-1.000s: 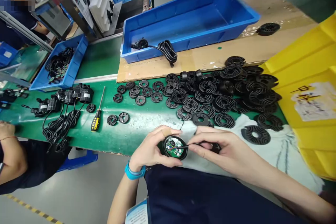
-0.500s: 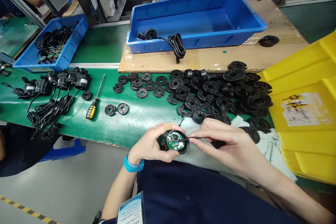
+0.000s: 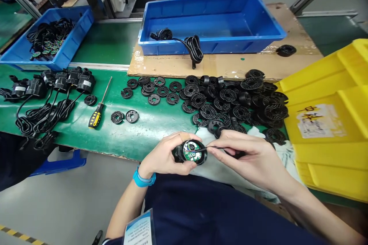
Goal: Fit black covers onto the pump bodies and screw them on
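Observation:
My left hand is wrapped round a round black housing, its open face tilted up toward me. Inside the housing sits a green circuit board with small parts and thin wires. My right hand pinches a black cable between thumb and fingertips, close to the housing's right rim. The cable's end lies over the board. A pale cloth is spread beneath both hands. Just beyond my right hand begins a heap of ridged black discs.
A long blue bin rests on cardboard, a coiled cable hanging over its rim. A yellow bin stands right. Leftward are a screwdriver, black pump-like units and a blue bin of wired boards. Another person's dark clothing shows at left.
The view has shifted slightly, so the bench items at left and right sit further left. My hands keep the same grip on the housing and the cable.

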The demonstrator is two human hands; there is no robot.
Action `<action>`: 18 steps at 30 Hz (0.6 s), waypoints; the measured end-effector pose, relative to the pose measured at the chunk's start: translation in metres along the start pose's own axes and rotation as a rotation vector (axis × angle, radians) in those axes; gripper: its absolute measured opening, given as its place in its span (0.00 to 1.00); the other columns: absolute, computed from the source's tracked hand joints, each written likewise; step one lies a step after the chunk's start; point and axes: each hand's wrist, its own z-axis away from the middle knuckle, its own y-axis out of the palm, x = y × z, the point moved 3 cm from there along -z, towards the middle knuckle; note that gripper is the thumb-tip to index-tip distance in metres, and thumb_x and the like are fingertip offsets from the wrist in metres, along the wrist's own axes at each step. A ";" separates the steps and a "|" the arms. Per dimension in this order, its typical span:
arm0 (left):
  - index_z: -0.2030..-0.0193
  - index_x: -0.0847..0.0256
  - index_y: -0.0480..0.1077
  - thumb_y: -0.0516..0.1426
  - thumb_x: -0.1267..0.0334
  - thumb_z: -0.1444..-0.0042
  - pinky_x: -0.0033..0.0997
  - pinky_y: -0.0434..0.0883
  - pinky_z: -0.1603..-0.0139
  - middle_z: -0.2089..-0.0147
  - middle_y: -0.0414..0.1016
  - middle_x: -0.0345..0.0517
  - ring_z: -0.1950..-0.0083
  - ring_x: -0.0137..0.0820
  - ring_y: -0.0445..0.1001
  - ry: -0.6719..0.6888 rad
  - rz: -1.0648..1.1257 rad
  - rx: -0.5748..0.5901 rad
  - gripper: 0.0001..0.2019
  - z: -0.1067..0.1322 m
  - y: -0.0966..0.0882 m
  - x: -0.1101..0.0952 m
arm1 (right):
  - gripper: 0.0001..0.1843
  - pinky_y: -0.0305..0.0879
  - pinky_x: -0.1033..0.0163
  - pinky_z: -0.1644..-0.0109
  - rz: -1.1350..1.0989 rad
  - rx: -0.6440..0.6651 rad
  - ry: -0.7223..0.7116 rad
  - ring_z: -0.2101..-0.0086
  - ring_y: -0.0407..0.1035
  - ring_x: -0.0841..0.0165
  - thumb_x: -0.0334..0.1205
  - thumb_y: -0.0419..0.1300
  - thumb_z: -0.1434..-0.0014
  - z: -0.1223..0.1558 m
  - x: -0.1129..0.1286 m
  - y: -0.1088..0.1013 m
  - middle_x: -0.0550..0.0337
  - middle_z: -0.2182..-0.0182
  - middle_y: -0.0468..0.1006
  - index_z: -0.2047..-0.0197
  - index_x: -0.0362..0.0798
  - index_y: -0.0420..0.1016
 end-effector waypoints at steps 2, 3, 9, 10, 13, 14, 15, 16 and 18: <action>0.43 0.58 0.73 0.65 0.62 0.49 0.42 0.73 0.41 0.48 0.79 0.49 0.48 0.41 0.78 0.000 0.004 0.003 0.25 0.001 0.000 0.001 | 0.06 0.57 0.63 0.74 0.003 0.009 -0.015 0.76 0.62 0.71 0.35 0.64 0.32 0.000 0.002 0.000 0.66 0.77 0.64 0.61 0.51 0.83; 0.43 0.58 0.74 0.65 0.62 0.50 0.42 0.73 0.41 0.48 0.79 0.49 0.49 0.41 0.78 -0.002 0.009 0.005 0.25 0.001 0.000 0.001 | 0.06 0.58 0.63 0.73 0.008 0.015 -0.032 0.76 0.62 0.71 0.34 0.64 0.32 0.000 0.003 0.000 0.66 0.77 0.64 0.60 0.51 0.83; 0.43 0.57 0.74 0.65 0.61 0.49 0.43 0.74 0.41 0.48 0.80 0.48 0.48 0.41 0.79 0.000 0.035 0.013 0.25 0.001 0.000 0.003 | 0.08 0.61 0.62 0.72 0.045 0.088 -0.135 0.74 0.65 0.69 0.34 0.62 0.30 -0.008 0.009 -0.004 0.63 0.75 0.72 0.57 0.52 0.83; 0.43 0.57 0.74 0.65 0.61 0.49 0.43 0.74 0.40 0.48 0.80 0.48 0.48 0.41 0.78 0.004 0.034 0.015 0.25 0.000 0.000 0.003 | 0.08 0.61 0.62 0.72 0.057 0.099 -0.151 0.74 0.65 0.69 0.34 0.62 0.30 -0.009 0.009 -0.006 0.63 0.75 0.73 0.57 0.53 0.83; 0.42 0.57 0.74 0.64 0.61 0.48 0.44 0.73 0.40 0.47 0.80 0.49 0.47 0.42 0.78 0.019 0.024 0.013 0.25 0.000 0.002 0.002 | 0.09 0.59 0.62 0.73 0.099 0.113 -0.194 0.75 0.65 0.69 0.34 0.61 0.29 -0.012 0.011 -0.009 0.63 0.77 0.71 0.59 0.53 0.83; 0.41 0.57 0.73 0.64 0.61 0.48 0.44 0.73 0.39 0.47 0.80 0.49 0.46 0.42 0.78 0.022 0.019 0.012 0.25 0.000 0.003 0.002 | 0.09 0.59 0.62 0.73 0.107 0.114 -0.206 0.75 0.64 0.70 0.33 0.61 0.29 -0.012 0.011 -0.010 0.64 0.77 0.71 0.58 0.53 0.83; 0.40 0.57 0.73 0.64 0.62 0.48 0.44 0.73 0.39 0.46 0.80 0.50 0.45 0.42 0.78 0.027 0.016 0.010 0.26 0.000 0.004 0.002 | 0.09 0.58 0.63 0.73 0.110 0.114 -0.215 0.75 0.64 0.70 0.32 0.61 0.30 -0.013 0.011 -0.010 0.64 0.76 0.71 0.58 0.53 0.83; 0.40 0.57 0.73 0.64 0.62 0.47 0.45 0.73 0.38 0.46 0.80 0.50 0.44 0.43 0.77 0.032 0.015 0.009 0.26 0.000 0.004 0.002 | 0.09 0.58 0.63 0.72 0.109 0.115 -0.221 0.75 0.64 0.70 0.31 0.62 0.30 -0.013 0.011 -0.011 0.64 0.76 0.71 0.58 0.53 0.82; 0.39 0.57 0.72 0.63 0.62 0.46 0.45 0.72 0.37 0.44 0.79 0.51 0.43 0.43 0.77 0.044 0.020 0.005 0.26 0.001 0.005 0.003 | 0.09 0.59 0.63 0.72 0.102 0.122 -0.220 0.74 0.64 0.70 0.30 0.62 0.31 -0.013 0.011 -0.010 0.64 0.76 0.72 0.57 0.53 0.82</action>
